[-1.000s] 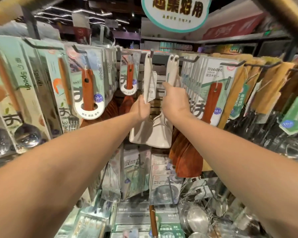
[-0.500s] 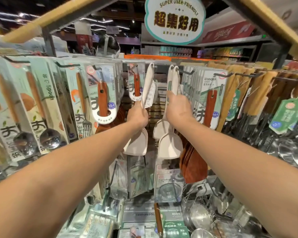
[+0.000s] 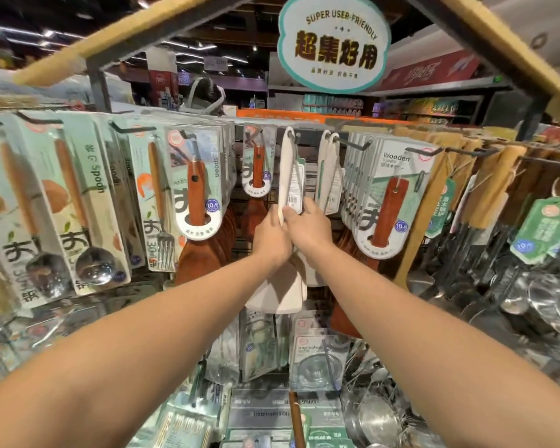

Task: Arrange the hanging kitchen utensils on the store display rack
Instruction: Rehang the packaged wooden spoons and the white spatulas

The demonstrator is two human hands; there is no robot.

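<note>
Reaching up together in the head view, the left hand [image 3: 271, 236] and right hand [image 3: 307, 228] touch and both grip the handle of a cream spatula [image 3: 286, 169], which hangs from a rack hook [image 3: 296, 134]. Two more cream spatulas [image 3: 326, 163] hang just right, beside wooden turner packs [image 3: 392, 192].

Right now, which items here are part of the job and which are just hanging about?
In the job:
- left hand and right hand, both gripping the cream spatula
- its hook
- two cream spatulas hanging beside it

Just hanging about:
- wooden turner packs
- spoon packs
- overhead sign
</note>
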